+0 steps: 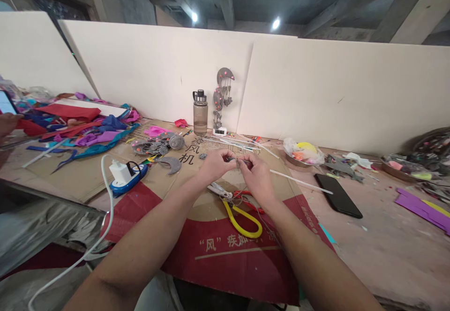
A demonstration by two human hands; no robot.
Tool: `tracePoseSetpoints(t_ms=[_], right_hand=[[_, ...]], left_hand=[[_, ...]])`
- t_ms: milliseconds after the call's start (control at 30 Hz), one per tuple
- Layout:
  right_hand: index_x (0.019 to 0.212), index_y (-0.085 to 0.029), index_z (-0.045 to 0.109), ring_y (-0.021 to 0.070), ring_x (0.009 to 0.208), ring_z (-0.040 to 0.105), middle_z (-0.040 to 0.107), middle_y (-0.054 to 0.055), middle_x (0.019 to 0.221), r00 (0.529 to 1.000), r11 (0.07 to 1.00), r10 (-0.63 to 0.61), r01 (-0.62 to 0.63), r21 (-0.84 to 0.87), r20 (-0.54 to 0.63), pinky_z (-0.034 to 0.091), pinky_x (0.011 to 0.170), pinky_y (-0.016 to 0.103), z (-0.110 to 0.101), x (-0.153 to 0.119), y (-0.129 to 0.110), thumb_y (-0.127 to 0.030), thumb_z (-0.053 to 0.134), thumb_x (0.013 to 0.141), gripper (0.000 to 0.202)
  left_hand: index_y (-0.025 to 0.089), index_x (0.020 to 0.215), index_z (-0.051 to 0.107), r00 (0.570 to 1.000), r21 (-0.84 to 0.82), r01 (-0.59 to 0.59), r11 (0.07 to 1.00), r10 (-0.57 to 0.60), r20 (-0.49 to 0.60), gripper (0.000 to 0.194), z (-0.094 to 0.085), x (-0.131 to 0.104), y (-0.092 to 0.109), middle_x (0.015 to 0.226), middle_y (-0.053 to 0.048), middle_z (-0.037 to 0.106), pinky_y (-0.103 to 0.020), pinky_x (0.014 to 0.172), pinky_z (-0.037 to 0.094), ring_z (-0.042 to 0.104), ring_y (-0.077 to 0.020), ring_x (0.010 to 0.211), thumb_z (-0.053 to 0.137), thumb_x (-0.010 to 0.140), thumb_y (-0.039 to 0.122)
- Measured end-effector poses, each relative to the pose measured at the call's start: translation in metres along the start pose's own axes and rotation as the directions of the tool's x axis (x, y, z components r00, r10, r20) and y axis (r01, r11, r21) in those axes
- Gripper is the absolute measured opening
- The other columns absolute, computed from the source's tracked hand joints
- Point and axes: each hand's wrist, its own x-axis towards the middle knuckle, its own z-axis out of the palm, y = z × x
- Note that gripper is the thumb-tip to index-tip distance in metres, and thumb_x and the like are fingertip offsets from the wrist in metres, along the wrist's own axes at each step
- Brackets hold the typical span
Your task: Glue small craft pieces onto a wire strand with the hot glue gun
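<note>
Above the cardboard sheet [246,264], my left hand [217,165] and my right hand [257,179] meet fingertip to fingertip. Both are closed in a pinch on a small dark grey piece [237,159], mostly hidden by the fingers. It looks like felt or yarn, but I cannot tell which. Just below the hands lie yellow-handled scissors [242,219] and red-handled pliers [250,201], with thin grey yarn tangled over them. A grey crescent [170,164] rests left of my left hand, near a ball of grey yarn [176,141].
Behind stand a water bottle [200,116] and a hanging grey moon ornament [224,95]. A phone [338,195] and a bowl [303,154] lie right. On the left are a power strip [129,179], a cable, colourful cloth scraps [87,123] and another person's hand [7,122].
</note>
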Motion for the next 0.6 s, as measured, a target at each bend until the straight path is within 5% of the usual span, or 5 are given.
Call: tracePoseSetpoints(t_ms=[167, 300, 433, 500, 600], right_hand=[[0.091, -0.016, 0.063, 0.0151, 0.068, 0.051, 0.060, 0.002, 0.074, 1.000, 1.000, 0.013, -0.013, 0.010, 0.005, 0.039, 0.068, 0.028, 0.001, 0.000, 0.001, -0.030, 0.051, 0.085, 0.019], [0.092, -0.017, 0.062, 0.0139, 0.065, 0.047, 0.055, -0.001, 0.070, 0.996, 0.996, 0.040, -0.046, 0.070, 0.074, 0.037, 0.066, 0.028, 0.001, 0.000, 0.003, -0.034, 0.050, 0.086, 0.022], [0.078, -0.018, 0.062, 0.0111, 0.059, 0.039, 0.046, -0.003, 0.063, 0.969, 0.954, 0.136, -0.184, 0.235, 0.208, 0.032, 0.057, 0.025, -0.004, 0.002, 0.001, -0.044, 0.055, 0.082, 0.027], [0.082, -0.018, 0.063, 0.0087, 0.052, 0.029, 0.036, -0.006, 0.058, 0.927, 0.860, 0.222, -0.332, 0.387, 0.301, 0.025, 0.050, 0.023, -0.011, 0.004, -0.004, -0.049, 0.060, 0.078, 0.031], [0.083, -0.018, 0.063, 0.0065, 0.049, 0.021, 0.029, -0.008, 0.057, 0.902, 0.682, 0.203, -0.410, 0.606, 0.382, 0.019, 0.047, 0.021, -0.026, 0.008, -0.018, -0.048, 0.068, 0.074, 0.032]], left_hand=[[0.015, 0.069, 0.063, 0.999, 0.020, -0.032, 0.999, 0.033, -0.009, 0.012, -0.002, 0.004, -0.009, 0.065, 0.002, 0.059, -0.023, 0.056, 0.035, 0.045, -0.0096, 0.058, 0.059, 0.069, 0.026], [0.016, 0.072, 0.064, 0.976, 0.152, -0.069, 0.986, 0.098, -0.194, 0.009, -0.016, 0.013, -0.020, 0.062, 0.002, 0.057, -0.023, 0.056, 0.034, 0.044, -0.0098, 0.056, 0.057, 0.068, 0.020], [0.016, 0.070, 0.064, 0.855, 0.315, -0.060, 0.947, 0.211, -0.474, 0.007, -0.045, 0.021, -0.031, 0.066, 0.000, 0.059, -0.024, 0.059, 0.035, 0.046, -0.0106, 0.057, 0.058, 0.069, 0.019], [0.016, 0.070, 0.064, 0.786, 0.282, -0.010, 0.959, 0.182, -0.591, 0.007, -0.058, 0.025, -0.038, 0.062, 0.001, 0.056, -0.024, 0.057, 0.033, 0.044, -0.0101, 0.055, 0.058, 0.069, 0.019], [0.016, 0.071, 0.065, 0.744, 0.127, 0.041, 0.991, 0.055, -0.666, 0.008, -0.066, 0.029, -0.047, 0.055, 0.003, 0.050, -0.023, 0.051, 0.029, 0.039, -0.0090, 0.049, 0.058, 0.069, 0.020]])
